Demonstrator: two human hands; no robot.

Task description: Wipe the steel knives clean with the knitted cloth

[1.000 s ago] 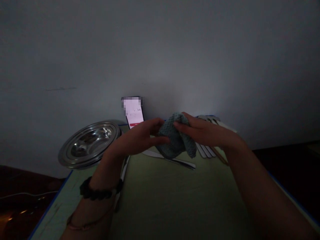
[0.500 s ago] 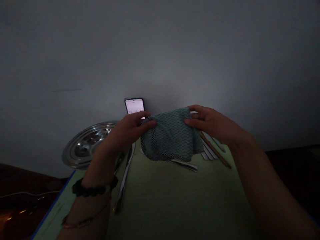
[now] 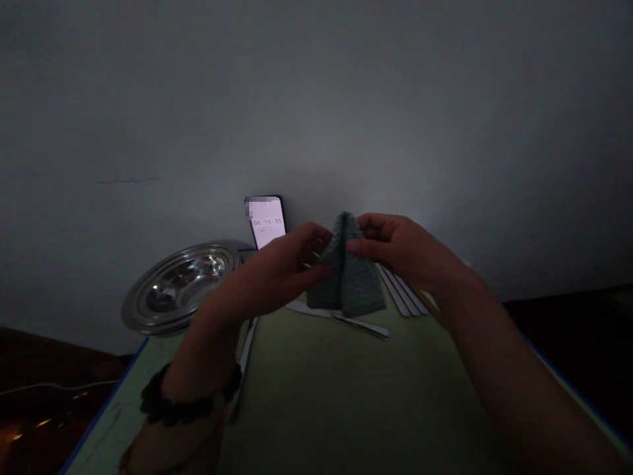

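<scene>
A blue-green textured cloth (image 3: 363, 284), folded with a crease down its middle, stands in the air over the table between my hands. My right hand (image 3: 395, 244) pinches its upper right side between thumb and fingers. On the left side, my left hand (image 3: 287, 264) has its thumb against the cloth and its fingers curled at the edge, in a looser grip. Below the cloth lie a table knife (image 3: 309, 309) and another piece of metal cutlery (image 3: 363, 325). Several flat metal handles (image 3: 403, 293) lie side by side under my right hand.
A shiny metal dish (image 3: 168, 284) sits at the table's left back. A lit phone (image 3: 267, 221) showing a timer leans on the wall (image 3: 346, 99). Long metal cutlery (image 3: 247, 349) lies near my left wrist on the green table (image 3: 346, 396). A white cable (image 3: 59, 384) runs at lower left.
The cloth has gone from a wide, flat shape to a narrower one folded at the middle. My left hand has moved right, closer to my right hand, uncovering more of the phone.
</scene>
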